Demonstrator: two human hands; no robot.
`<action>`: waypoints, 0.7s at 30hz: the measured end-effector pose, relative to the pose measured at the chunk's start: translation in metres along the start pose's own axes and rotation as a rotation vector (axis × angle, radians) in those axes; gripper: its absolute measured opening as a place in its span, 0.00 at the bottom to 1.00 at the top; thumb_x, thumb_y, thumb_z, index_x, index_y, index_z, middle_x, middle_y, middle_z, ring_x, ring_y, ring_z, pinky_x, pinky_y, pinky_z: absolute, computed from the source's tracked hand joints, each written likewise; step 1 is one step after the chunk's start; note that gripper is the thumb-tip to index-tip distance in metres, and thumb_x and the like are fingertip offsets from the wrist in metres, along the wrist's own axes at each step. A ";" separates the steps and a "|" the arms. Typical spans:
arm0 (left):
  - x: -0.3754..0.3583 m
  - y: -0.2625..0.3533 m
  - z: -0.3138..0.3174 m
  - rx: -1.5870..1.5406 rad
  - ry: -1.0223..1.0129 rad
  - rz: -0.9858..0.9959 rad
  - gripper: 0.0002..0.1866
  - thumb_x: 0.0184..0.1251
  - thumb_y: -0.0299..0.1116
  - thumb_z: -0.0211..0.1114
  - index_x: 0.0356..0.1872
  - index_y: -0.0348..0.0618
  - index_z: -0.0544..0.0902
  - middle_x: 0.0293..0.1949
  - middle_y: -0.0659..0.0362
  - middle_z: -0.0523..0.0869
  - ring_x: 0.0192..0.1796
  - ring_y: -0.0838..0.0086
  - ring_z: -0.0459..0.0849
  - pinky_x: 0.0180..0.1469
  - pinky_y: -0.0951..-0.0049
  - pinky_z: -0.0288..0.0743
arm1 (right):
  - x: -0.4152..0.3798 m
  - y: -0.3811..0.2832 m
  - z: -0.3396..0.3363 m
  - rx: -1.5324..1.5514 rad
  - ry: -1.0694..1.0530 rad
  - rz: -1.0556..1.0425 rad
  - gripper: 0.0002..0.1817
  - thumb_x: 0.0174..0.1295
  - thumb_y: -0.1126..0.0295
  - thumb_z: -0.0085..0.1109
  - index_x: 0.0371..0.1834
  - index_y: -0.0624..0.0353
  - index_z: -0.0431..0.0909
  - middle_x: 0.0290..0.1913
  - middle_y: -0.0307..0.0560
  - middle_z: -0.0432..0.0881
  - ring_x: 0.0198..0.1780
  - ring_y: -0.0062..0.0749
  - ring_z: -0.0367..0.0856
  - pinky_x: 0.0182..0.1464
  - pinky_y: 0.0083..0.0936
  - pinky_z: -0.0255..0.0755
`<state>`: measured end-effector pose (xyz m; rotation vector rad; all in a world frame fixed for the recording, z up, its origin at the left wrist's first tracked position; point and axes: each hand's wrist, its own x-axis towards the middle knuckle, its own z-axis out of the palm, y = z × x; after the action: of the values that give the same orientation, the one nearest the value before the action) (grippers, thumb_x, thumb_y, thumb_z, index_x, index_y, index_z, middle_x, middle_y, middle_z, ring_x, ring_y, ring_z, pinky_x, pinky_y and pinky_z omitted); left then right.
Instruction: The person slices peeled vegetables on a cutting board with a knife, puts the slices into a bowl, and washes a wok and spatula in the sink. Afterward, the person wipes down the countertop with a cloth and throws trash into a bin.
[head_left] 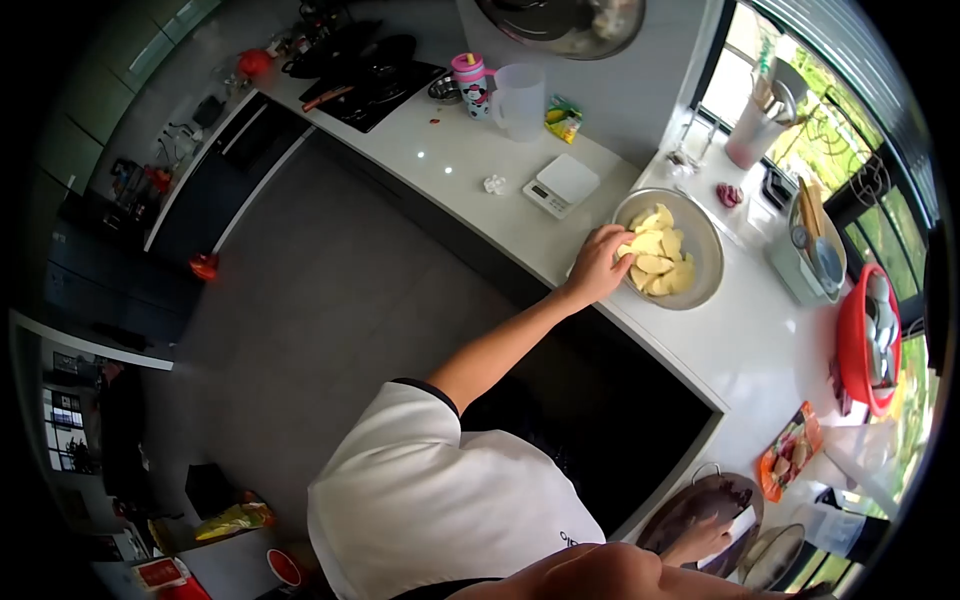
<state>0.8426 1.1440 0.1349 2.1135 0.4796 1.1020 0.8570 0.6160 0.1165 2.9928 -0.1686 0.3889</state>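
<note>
My left hand (600, 265) reaches over the near rim of a metal bowl (710, 240) filled with pale yellow potato slices (655, 265). Its fingers and thumb are bent around a slice at the edge of the pile. At the lower right, my right hand (700, 540) is closed on a knife (738, 530) with a broad pale blade, over a dark round cutting board (665, 515) with a metal ring handle. The knife's handle is hidden in the hand.
A kitchen scale (562, 186) lies beside the bowl, with a clear jug (520, 100) and pink cup (471, 85) farther back. Along the window stand a utensil holder (752, 140), a grey-green tub (800, 265) and a red basin (853, 345). An orange packet (790, 452) borders the board.
</note>
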 end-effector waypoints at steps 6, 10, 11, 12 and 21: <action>0.025 -0.124 -0.200 0.090 0.205 -0.102 0.12 0.60 0.26 0.66 0.46 0.40 0.82 0.47 0.53 0.84 0.52 0.59 0.82 0.56 0.66 0.74 | -0.012 -0.297 -0.081 0.751 0.098 -0.438 0.20 0.65 0.74 0.57 0.60 0.62 0.73 0.55 0.61 0.73 0.56 0.54 0.74 0.55 0.41 0.71; 0.013 -0.210 -0.355 0.188 0.364 -0.305 0.10 0.63 0.26 0.64 0.45 0.40 0.83 0.46 0.53 0.85 0.49 0.60 0.83 0.50 0.68 0.75 | -0.096 -0.533 -0.137 1.153 -0.146 -0.877 0.20 0.60 0.79 0.60 0.57 0.61 0.75 0.53 0.58 0.73 0.53 0.53 0.74 0.51 0.39 0.73; 0.011 -0.215 -0.389 0.152 0.364 -0.429 0.10 0.66 0.27 0.63 0.47 0.41 0.83 0.47 0.54 0.85 0.49 0.64 0.83 0.51 0.69 0.75 | -0.122 -0.576 -0.152 1.177 -0.220 -0.932 0.20 0.59 0.80 0.60 0.57 0.61 0.75 0.53 0.57 0.73 0.52 0.53 0.75 0.50 0.39 0.73; 0.007 -0.230 -0.416 0.171 0.359 -0.444 0.12 0.67 0.28 0.63 0.50 0.42 0.83 0.49 0.55 0.85 0.51 0.66 0.83 0.53 0.69 0.74 | -0.140 -0.608 -0.155 1.202 -0.208 -1.032 0.20 0.59 0.80 0.60 0.57 0.61 0.76 0.52 0.56 0.74 0.52 0.53 0.76 0.50 0.38 0.74; 0.029 -0.359 -0.564 0.200 0.457 -0.742 0.13 0.73 0.30 0.59 0.55 0.39 0.80 0.54 0.56 0.83 0.59 0.71 0.79 0.61 0.72 0.72 | -0.241 -0.847 -0.128 1.051 -0.499 -1.345 0.18 0.58 0.75 0.62 0.53 0.63 0.78 0.52 0.54 0.75 0.55 0.50 0.75 0.55 0.40 0.73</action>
<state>0.3942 1.6401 0.1151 1.5787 1.4977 1.0922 0.6999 1.4914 0.0892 2.9336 2.4425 -0.5935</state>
